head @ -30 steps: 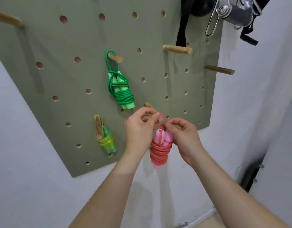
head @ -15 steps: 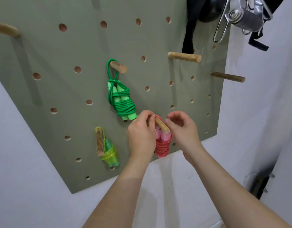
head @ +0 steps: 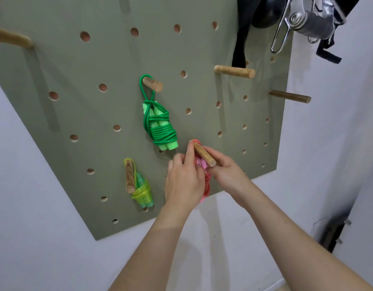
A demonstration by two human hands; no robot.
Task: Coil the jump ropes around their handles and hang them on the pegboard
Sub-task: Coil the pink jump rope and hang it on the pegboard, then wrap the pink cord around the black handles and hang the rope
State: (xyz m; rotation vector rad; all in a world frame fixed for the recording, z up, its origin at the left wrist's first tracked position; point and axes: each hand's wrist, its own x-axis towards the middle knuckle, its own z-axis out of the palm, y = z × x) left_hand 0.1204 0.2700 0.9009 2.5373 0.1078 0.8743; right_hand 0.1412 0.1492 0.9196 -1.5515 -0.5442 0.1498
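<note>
A coiled pink jump rope (head: 207, 181) hangs by its red loop over a wooden peg (head: 204, 154) low on the grey-green pegboard (head: 80, 114). My left hand (head: 184, 181) covers most of the bundle, its fingers pinching the loop at the peg's base. My right hand (head: 225, 171) touches the bundle from the right, under the peg's tip. A green jump rope (head: 160, 127) hangs coiled from a peg above. A yellow-green jump rope (head: 142, 191) hangs from a peg at lower left.
Bare wooden pegs stick out at upper right (head: 235, 71), further right (head: 289, 96) and far upper left (head: 12, 39). A black strap (head: 241, 38) and a metal clip (head: 303, 19) hang at the top right. White wall surrounds the board.
The pink rope's loop has gone from in front of the peg to over it and back against the board. Both hands moved up and in with it; the view shifted closer.
</note>
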